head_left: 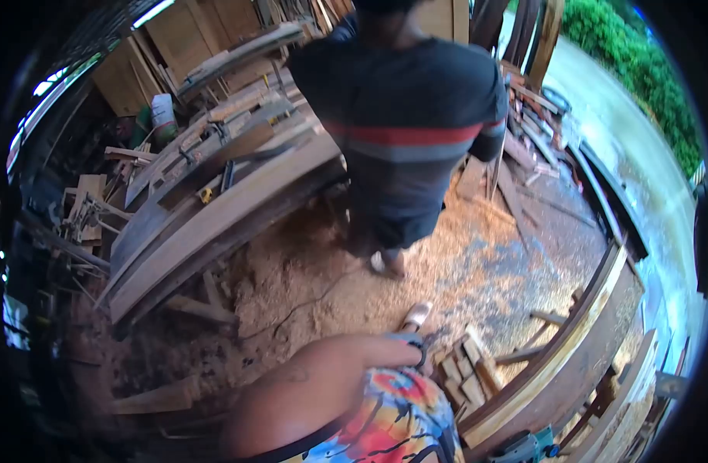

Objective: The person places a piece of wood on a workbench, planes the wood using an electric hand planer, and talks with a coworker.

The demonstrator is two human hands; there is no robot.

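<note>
My left arm [323, 378] bends across the front of my colourful patterned shirt [400, 409]. A dark band [422, 352] sits round the wrist, and only a sliver of my left hand [427, 365] shows past it. Its fingers are hidden, so whether it holds anything does not show. Nearest to it is a stack of short wood blocks [466, 372] on the floor. My right hand is out of view. One of my feet, in a light sandal [417, 315], stands on the sawdust.
A person in a dark striped shirt [415, 139] stands ahead, back turned. Long planks [238, 220] with clamps and tools lie at left. At right are a long wooden board [554, 363] and a teal power tool [527, 446]. Sawdust [323, 316] and a thin cord cover the floor.
</note>
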